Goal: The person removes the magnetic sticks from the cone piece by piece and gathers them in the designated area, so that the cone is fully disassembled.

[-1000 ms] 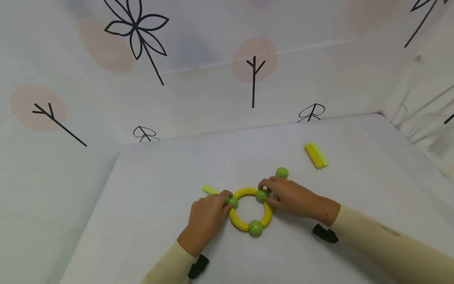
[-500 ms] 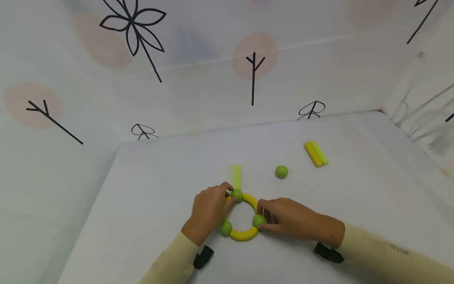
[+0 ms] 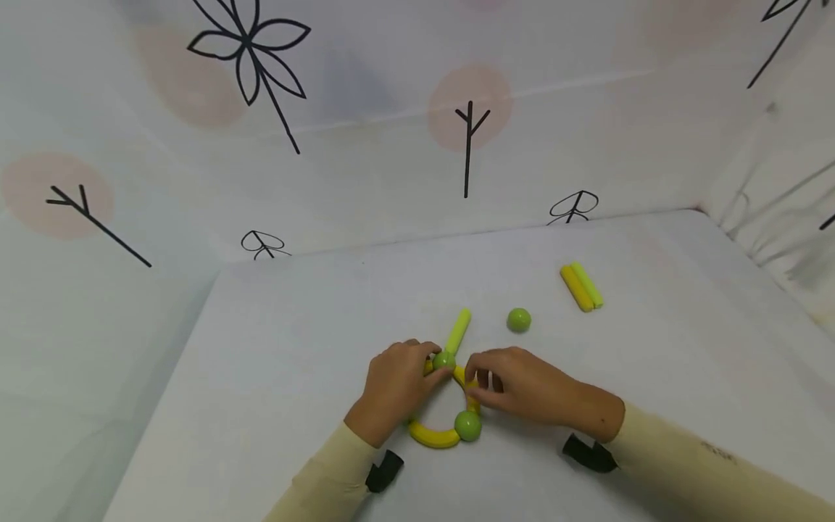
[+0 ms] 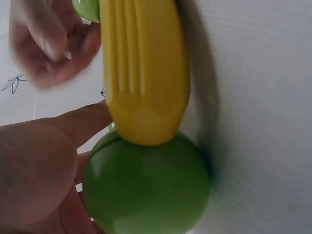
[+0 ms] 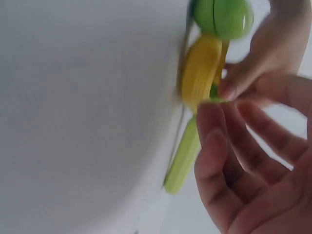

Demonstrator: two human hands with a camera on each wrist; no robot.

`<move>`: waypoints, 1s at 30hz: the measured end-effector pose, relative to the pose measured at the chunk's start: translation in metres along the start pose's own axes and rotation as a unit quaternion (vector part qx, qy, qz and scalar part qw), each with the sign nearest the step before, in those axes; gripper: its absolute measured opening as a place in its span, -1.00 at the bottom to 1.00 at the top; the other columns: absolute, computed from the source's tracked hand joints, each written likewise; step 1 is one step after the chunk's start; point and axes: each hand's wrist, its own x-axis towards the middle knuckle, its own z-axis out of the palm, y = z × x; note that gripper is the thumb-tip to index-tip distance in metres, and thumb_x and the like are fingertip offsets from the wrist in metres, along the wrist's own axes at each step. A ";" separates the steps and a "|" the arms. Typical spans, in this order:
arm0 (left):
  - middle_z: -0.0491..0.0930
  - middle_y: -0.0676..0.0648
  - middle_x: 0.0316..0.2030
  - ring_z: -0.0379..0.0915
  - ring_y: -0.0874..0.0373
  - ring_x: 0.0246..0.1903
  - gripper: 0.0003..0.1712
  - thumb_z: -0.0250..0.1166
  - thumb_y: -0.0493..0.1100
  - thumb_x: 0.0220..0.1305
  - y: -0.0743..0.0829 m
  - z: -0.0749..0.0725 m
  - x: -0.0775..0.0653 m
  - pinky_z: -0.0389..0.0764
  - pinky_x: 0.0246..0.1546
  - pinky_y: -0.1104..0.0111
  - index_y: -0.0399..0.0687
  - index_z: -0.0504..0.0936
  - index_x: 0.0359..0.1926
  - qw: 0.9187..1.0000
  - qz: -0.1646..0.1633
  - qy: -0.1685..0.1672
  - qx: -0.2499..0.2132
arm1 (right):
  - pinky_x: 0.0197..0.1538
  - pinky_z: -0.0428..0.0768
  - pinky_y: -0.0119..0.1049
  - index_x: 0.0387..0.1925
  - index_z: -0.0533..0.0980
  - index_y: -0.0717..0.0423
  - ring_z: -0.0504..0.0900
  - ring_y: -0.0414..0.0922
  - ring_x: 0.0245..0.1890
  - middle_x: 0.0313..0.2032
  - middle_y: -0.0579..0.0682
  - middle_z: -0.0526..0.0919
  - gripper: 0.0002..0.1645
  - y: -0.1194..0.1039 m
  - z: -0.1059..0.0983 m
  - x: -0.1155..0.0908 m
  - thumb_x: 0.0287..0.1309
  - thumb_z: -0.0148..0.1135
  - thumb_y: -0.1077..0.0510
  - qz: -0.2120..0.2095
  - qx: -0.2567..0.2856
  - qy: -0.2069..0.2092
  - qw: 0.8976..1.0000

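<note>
A ring of curved yellow pieces (image 3: 433, 436) joined by green balls lies on the table. My left hand (image 3: 398, 384) pinches the ball at the ring's top (image 3: 444, 360), from which a lime-green stick (image 3: 459, 330) points up and to the right. My right hand (image 3: 522, 386) hovers at the ring's right side, fingers loosely bent and nothing visible between them, just above the lower right ball (image 3: 467, 425). In the left wrist view another green ball (image 4: 146, 187) joined to a yellow piece (image 4: 146, 63) is close up. The left hand hides the ring's left side in the head view.
A loose green ball (image 3: 519, 320) sits beyond the right hand. Farther back lie a yellow stick (image 3: 577, 288) and a lime stick (image 3: 588, 285), side by side. A white patterned cloth (image 3: 365, 181) hangs behind the white table (image 3: 293, 326).
The ring has turned clockwise, its stick swinging from pointing left to pointing up and right. My right hand has let go of a green ball; my left hand shifted slightly right.
</note>
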 end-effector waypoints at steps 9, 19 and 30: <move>0.56 0.06 -0.45 0.30 0.25 -0.52 -0.53 0.39 0.21 0.21 0.002 0.000 0.001 0.29 -0.59 0.46 0.01 0.76 -0.03 1.000 -0.009 -0.006 0.000 | -0.32 0.53 -0.44 0.04 0.56 0.15 0.48 -0.28 -0.47 -0.37 -0.09 0.62 -0.69 0.016 -0.011 0.040 0.26 0.26 0.28 0.018 -0.044 0.057 0.997; 0.61 0.04 -0.40 0.30 0.26 -0.52 -0.54 0.39 0.20 0.21 0.003 -0.001 0.000 0.30 -0.60 0.47 0.02 0.77 -0.03 1.000 -0.007 -0.008 -0.004 | -0.30 0.47 -0.39 0.22 0.52 0.13 0.44 -0.23 -0.44 -0.41 -0.09 0.59 -0.49 0.028 -0.008 0.053 0.23 0.17 0.39 0.037 -0.023 0.035 0.998; 0.60 0.05 -0.42 0.29 0.26 -0.53 -0.55 0.39 0.19 0.21 0.002 -0.003 0.001 0.26 -0.62 0.47 0.02 0.77 -0.03 1.000 -0.003 -0.009 -0.004 | -0.28 0.49 -0.42 0.08 0.56 0.19 0.45 -0.25 -0.43 -0.39 -0.10 0.60 -0.63 0.035 -0.007 0.055 0.22 0.21 0.36 0.023 0.001 0.019 1.000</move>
